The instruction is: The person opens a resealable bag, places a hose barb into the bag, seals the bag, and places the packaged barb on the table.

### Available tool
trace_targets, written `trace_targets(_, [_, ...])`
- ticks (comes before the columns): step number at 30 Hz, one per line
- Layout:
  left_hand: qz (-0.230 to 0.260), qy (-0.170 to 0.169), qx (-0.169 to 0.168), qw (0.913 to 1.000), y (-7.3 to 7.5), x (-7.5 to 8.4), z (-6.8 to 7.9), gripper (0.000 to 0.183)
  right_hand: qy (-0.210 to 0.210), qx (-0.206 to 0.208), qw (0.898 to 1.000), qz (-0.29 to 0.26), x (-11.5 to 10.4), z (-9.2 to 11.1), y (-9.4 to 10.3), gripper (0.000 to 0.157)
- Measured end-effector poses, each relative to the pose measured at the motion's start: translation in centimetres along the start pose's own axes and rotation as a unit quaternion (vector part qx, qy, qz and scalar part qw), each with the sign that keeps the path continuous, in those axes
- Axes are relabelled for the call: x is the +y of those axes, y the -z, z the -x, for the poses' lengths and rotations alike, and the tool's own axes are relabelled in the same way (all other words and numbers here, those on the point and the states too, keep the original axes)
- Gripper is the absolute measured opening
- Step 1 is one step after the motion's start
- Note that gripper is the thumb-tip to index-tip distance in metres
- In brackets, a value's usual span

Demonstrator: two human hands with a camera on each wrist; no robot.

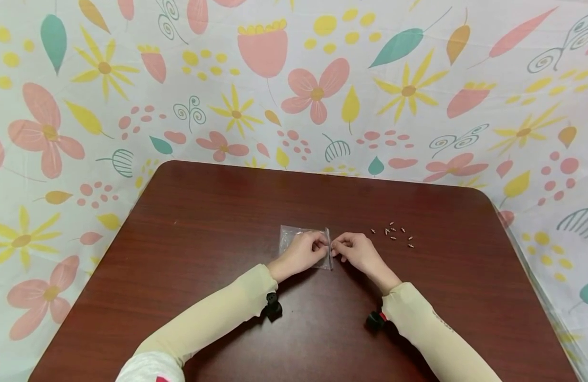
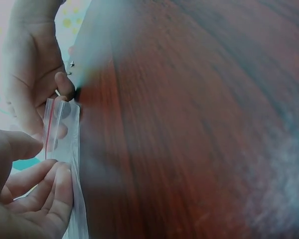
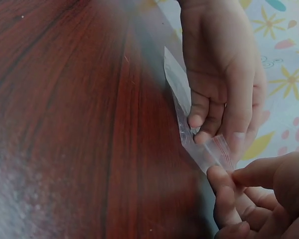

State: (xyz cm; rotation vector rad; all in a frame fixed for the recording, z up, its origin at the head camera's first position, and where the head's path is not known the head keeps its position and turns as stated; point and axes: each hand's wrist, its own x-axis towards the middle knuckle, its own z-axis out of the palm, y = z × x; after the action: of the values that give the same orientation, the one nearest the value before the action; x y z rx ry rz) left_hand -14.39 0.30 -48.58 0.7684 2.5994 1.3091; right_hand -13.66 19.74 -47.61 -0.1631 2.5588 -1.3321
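Observation:
A clear zip-lock bag [image 1: 288, 236] with a red line along its mouth lies on the table. My left hand [image 1: 303, 252] reaches over the bag and holds it just below the mouth, fingers curled. At the mouth's edge, on the right, the thumb and fingertips of my right hand [image 1: 358, 252] pinch the plastic. The right wrist view shows those right fingers [image 3: 224, 186] against the sealing strip [image 3: 220, 149]. In the left wrist view the red-lined strip [image 2: 51, 122] stands between the two hands. The left hand hides much of the bag.
Several small metal pieces [image 1: 393, 229] lie scattered on the dark wooden table [image 1: 217, 212], right of and beyond the right hand. A floral cloth [image 1: 317, 95] hangs behind the table. Each wrist carries a black camera [image 1: 273, 307].

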Motion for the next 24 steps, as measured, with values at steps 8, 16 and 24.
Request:
trace_targets(8, [0.004, 0.012, 0.008, 0.9999, -0.05, 0.12, 0.09, 0.013, 0.023, -0.006, 1.0, 0.017, -0.22, 0.42, -0.31, 0.015])
trace_targets(16, [0.005, 0.017, 0.014, 0.9998, 0.19, 0.36, 0.06, 0.012, 0.048, -0.007, 0.999, 0.013, -0.33, 0.43, -0.4, 0.013])
trace_targets(24, [-0.004, 0.032, 0.016, 0.9993, 0.38, 0.41, 0.06, 0.013, 0.043, 0.001, 0.999, 0.015, -0.33, 0.29, -0.51, 0.015])
